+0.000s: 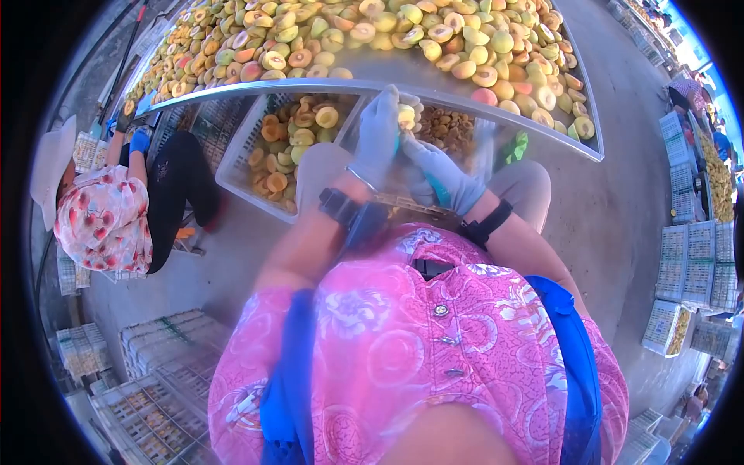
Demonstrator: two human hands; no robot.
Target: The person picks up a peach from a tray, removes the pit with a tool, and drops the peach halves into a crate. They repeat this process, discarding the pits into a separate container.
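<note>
My left hand (377,138), in a pale grey glove, is closed on a yellow-green fruit (406,117) at the near edge of the metal-rimmed table (271,84). Just right of it and lower, my right hand (449,175), gloved too, has its fingers wrapped round a teal-handled tool (439,191). The tool's working end cannot be made out. Halved and whole fruits (364,32) are heaped on the table. Below the rim, a white crate (240,164) holds fruit halves, and brown pits or small pieces (448,132) lie in a container behind my hands.
A co-worker in a patterned shirt (101,213) and pale hat sits at the left, a blue-gloved hand (140,141) near the table. Stacked crates (167,341) stand lower left. More crates (686,260) and distant people are at the right. A green scrap (516,147) shows near my knee.
</note>
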